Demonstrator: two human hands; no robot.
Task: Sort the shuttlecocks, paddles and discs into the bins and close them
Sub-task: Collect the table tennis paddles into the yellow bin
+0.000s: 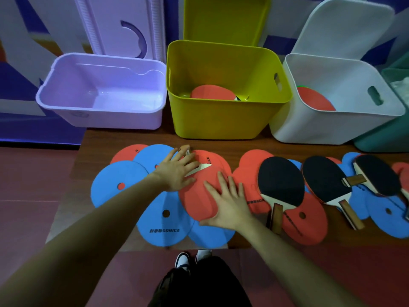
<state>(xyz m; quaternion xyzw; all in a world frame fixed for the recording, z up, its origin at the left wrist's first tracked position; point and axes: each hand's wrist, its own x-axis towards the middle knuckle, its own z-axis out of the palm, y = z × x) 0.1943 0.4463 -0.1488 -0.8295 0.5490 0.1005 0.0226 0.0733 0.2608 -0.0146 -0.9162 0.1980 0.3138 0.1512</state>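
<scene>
Blue discs (115,185) and red discs (250,173) lie overlapping along the wooden table (99,142). Among them a red-faced paddle (197,198) lies at the middle, its handle pointing away towards the bins. My left hand (177,171) lies flat with spread fingers near the paddle's neck. My right hand (228,204) rests flat on the red face, thumb at its near edge. Three black-faced paddles (281,180) lie on the discs to the right. The yellow bin (223,120) holds a red paddle (210,91). The white bin (332,125) holds a red disc (314,100). The purple bin (101,111) holds nothing.
Each bin's lid stands open behind it: purple lid (119,25), yellow lid (223,16), white lid (345,25). A teal bin (385,138) sits at the far right. My legs and shoes (192,258) show below the table's near edge. No shuttlecocks are in view.
</scene>
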